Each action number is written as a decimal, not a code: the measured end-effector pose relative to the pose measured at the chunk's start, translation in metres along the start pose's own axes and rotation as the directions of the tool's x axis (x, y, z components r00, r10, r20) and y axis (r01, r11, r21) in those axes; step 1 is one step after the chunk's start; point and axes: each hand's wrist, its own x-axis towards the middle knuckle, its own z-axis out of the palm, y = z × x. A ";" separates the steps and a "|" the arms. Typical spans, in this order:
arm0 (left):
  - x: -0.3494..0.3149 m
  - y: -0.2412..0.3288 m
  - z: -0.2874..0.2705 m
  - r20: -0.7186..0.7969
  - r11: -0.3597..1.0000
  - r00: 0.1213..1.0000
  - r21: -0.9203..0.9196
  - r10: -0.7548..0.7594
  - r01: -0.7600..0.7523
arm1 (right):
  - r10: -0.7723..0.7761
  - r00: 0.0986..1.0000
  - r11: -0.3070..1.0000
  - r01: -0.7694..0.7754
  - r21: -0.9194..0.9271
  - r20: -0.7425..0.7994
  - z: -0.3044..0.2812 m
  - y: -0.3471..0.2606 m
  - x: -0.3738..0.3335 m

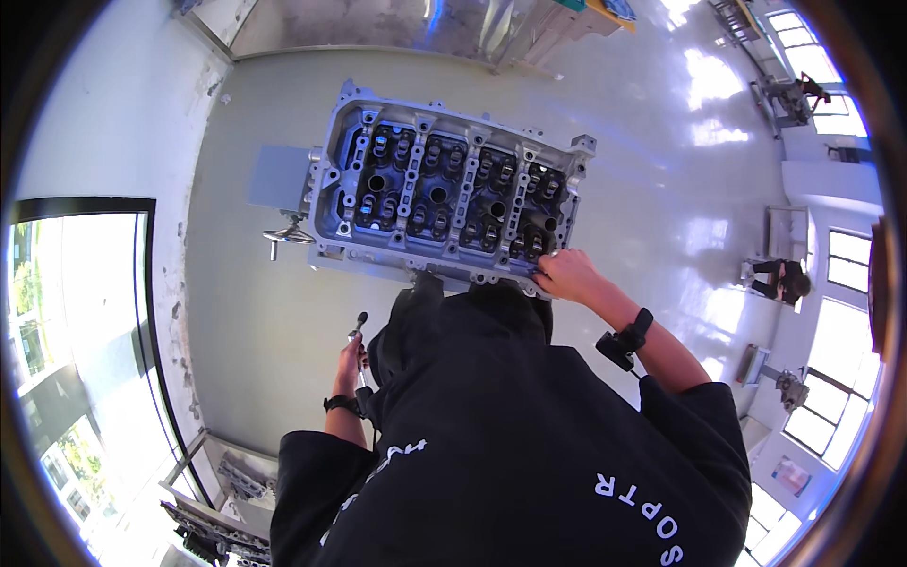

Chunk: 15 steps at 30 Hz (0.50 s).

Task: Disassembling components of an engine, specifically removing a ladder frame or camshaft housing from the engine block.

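In front of me a grey metal cylinder head (326, 203) is held up at a slight tilt. Dark valve gear (444, 161) fills its open top, in several bays with round holes. My right hand (570, 276) reaches to the near right corner of the casting, its fingers closed at the rim. Whether anything small is between those fingertips is hidden. Down at my left side, away from the casting, my left hand (350, 362) is wrapped round a ratchet wrench (360, 324). The tool's dark head points up past the fist, and its bright shaft shows below.
A crank handle (286, 236) and a grey plate (279, 177) jut from the casting's left side. Behind it stands a metal-topped bench (359, 28). More engine parts (213, 534) lie at the lower left. Another person (782, 281) sits far off at the right.
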 end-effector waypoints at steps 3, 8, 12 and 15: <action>-0.012 0.012 0.012 -0.019 0.999 0.999 -0.003 0.043 -0.043 | -0.024 0.999 0.999 0.025 0.046 -0.034 0.004 0.006 0.000; -0.003 0.013 0.004 -0.108 0.999 0.994 0.029 -0.018 0.022 | -0.034 0.996 0.989 0.045 0.141 -0.081 -0.004 0.004 -0.002; 0.009 0.019 0.008 -0.081 0.981 0.991 0.152 -0.105 0.116 | 0.056 0.998 0.998 -0.056 0.007 0.017 -0.005 0.000 -0.005; 0.032 -0.007 -0.010 -0.133 0.981 0.983 0.125 -0.130 0.147 | 0.020 1.000 1.000 -0.020 0.006 0.012 -0.004 -0.003 0.000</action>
